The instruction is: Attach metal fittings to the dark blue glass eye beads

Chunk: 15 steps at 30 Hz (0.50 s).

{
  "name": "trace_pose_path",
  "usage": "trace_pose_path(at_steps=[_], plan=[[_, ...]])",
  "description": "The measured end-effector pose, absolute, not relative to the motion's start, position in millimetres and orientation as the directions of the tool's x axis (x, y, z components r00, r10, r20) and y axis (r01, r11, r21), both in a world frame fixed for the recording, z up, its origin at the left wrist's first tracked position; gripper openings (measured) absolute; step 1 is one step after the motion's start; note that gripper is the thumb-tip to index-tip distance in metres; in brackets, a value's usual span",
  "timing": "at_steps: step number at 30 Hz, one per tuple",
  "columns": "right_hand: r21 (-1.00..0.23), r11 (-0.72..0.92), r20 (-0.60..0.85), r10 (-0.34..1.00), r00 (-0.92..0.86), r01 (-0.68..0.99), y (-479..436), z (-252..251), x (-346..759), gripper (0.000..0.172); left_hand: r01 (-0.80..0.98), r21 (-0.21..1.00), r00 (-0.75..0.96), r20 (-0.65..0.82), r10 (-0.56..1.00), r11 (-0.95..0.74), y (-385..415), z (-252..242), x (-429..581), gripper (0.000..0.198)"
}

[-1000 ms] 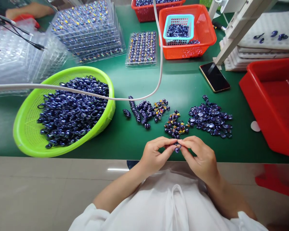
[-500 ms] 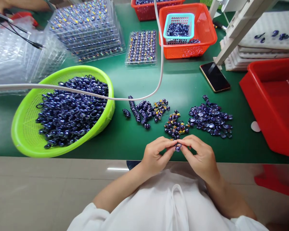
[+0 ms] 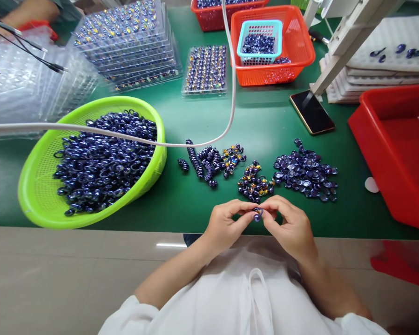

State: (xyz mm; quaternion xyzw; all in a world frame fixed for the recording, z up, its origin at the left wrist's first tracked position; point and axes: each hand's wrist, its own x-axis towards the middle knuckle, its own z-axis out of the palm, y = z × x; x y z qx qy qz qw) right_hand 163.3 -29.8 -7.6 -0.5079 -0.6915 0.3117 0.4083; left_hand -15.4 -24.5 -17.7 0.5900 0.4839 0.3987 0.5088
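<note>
At the table's front edge, my left hand (image 3: pixel 226 224) and my right hand (image 3: pixel 290 227) meet fingertip to fingertip. Both are closed in a pinch on one small dark-blue ring (image 3: pixel 257 214) with a shiny round bead at its lower side; the fingers partly cover it. Just beyond the fingertips lies a pile of dark-blue and gold bead pieces (image 3: pixel 254 180). To its right is a heap of flat, glossy dark-blue discs (image 3: pixel 305 173). Left of the pile are rows of stacked dark-blue pieces (image 3: pixel 209 160) and a smaller blue-and-gold cluster (image 3: pixel 233 157).
A green basket (image 3: pixel 31 186) full of dark-blue rings stands left. A white cable (image 3: pixel 181 144) crosses it. Behind are stacked clear trays (image 3: pixel 125 46), a single tray (image 3: pixel 205 70) and an orange basket (image 3: pixel 293 46). A phone (image 3: pixel 312 111) and red bin (image 3: pixel 377 135) are right.
The ring between my fingertips has tilted a little and shows more of its loop. My hands stay in nearly the same place. At the far left, another person's arm has shifted.
</note>
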Motion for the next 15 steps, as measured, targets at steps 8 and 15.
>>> trace_pose_path(at_steps=[8, 15], plan=[[-0.851, 0.285, 0.258, 0.958, -0.121, 0.44, -29.4, -5.0, 157.9, 0.013, 0.151, 0.983, 0.198, 0.076, 0.977, -0.107, -25.4, -12.8, -12.2, 0.012], [-0.881, 0.221, 0.191, 0.975, -0.114, 0.417, -30.6, -5.9, 158.3, 0.012, 0.191, 0.967, 0.202, 0.127, 0.971, -0.166, -24.5, -14.6, -11.0, 0.011]])
